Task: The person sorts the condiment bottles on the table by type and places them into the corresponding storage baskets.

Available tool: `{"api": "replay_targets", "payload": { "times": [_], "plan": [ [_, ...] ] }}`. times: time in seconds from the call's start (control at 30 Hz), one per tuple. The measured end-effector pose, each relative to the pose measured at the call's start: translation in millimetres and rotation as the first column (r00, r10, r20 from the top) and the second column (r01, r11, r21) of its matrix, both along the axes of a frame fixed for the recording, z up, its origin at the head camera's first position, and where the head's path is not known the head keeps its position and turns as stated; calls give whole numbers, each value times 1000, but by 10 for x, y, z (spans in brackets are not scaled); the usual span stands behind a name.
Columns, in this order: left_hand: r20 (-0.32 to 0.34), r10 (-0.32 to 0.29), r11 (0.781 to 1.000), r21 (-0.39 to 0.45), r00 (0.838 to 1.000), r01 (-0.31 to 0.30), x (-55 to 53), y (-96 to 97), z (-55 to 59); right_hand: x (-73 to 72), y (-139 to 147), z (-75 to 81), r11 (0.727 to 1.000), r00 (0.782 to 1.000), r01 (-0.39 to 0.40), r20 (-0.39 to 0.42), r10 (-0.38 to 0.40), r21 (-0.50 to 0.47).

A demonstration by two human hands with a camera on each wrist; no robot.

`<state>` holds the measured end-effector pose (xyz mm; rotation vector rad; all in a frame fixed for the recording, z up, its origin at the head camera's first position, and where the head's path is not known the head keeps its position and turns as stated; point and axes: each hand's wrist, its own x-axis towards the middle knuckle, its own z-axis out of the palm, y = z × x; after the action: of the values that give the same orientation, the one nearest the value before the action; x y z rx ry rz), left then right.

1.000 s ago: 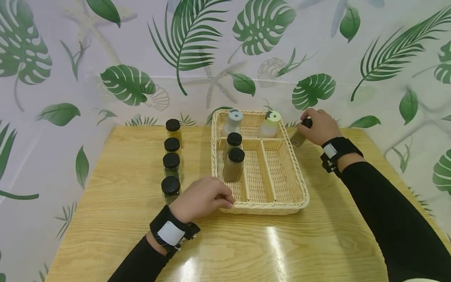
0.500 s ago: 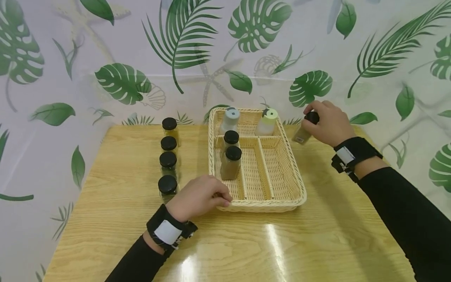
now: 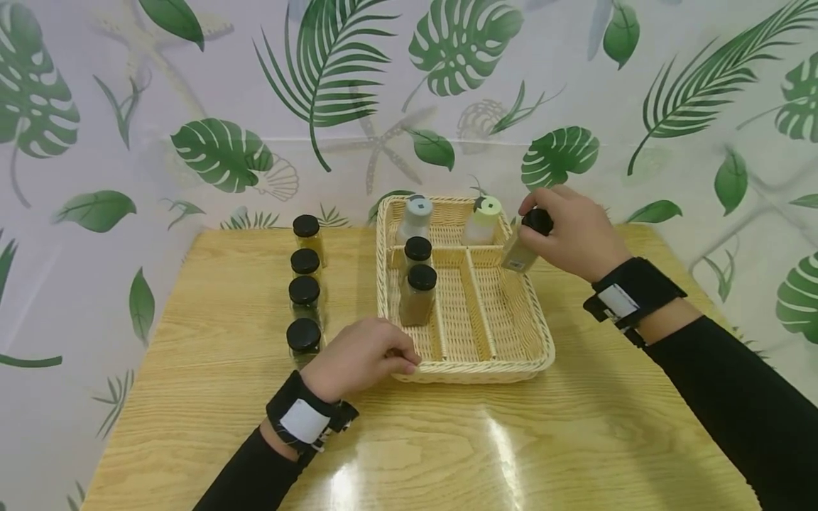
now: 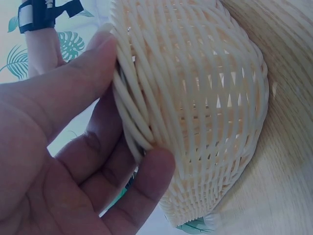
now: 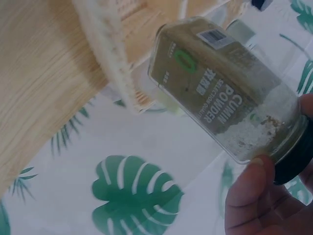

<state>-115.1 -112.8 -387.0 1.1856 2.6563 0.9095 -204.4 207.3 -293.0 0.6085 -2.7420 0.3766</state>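
My right hand (image 3: 578, 231) grips a cumin powder jar (image 5: 210, 93) near its black cap, the jar tilted over the right rim of the wicker basket (image 3: 546, 341). "CUMIN POWDER" is printed on its clear side. My left hand (image 3: 364, 358) pinches the basket's front left rim, thumb and fingers around the woven edge in the left wrist view. Inside the basket's left compartment stand two black-capped spice jars, the nearer one (image 3: 418, 301) brown and the other (image 3: 417, 250) just behind it. A blue-topped bottle (image 3: 417, 220) and a yellow-green-topped bottle (image 3: 482, 221) stand in the back compartment.
Left of the basket, several black-capped spice jars stand in a row, from a yellow jar (image 3: 309, 241) at the back to a front jar (image 3: 304, 337) near my left hand. A leaf-print sheet (image 3: 255, 85) rises behind the wooden table (image 3: 217, 312).
My right hand lifts the cumin powder jar from the table right of the basket, then carries it left over the basket's rim. The left hand keeps its place on the rim.
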Motion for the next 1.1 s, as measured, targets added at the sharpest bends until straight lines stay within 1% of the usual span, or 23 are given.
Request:
{"api": "replay_targets", "payload": {
  "times": [0.17, 0.27, 0.37, 0.63, 0.87, 1.03, 1.1],
  "plan": [
    [1, -2, 1000, 0, 1000, 2, -1, 3, -4, 134, -210, 24, 996, 995, -92, -30, 92, 15],
    [-1, -2, 1000, -2, 1000, 2, -6, 1, -8, 201, -340, 33, 988, 986, -152, -59, 153, 24],
    [-8, -3, 1000, 0, 1000, 3, -13, -3, -3, 261, -466, 60, 979, 976, -204, -71, 205, 20],
    [-19, -7, 1000, 5, 1000, 8, -29, -3, 5, 394, -691, 87, 957, 955, -290, -60, 290, 2],
    [6, -19, 1000, 10, 1000, 19, -22, 8, -6, 490, -832, 31, 926, 924, -377, -73, 376, 1],
    [20, -22, 1000, 13, 1000, 22, -16, 6, -2, 539, -934, -1, 916, 913, -402, -79, 400, -12],
    [16, -22, 1000, 10, 1000, 22, -17, 4, 5, 551, -974, -13, 912, 911, -409, -76, 406, -19]
  ]
}}
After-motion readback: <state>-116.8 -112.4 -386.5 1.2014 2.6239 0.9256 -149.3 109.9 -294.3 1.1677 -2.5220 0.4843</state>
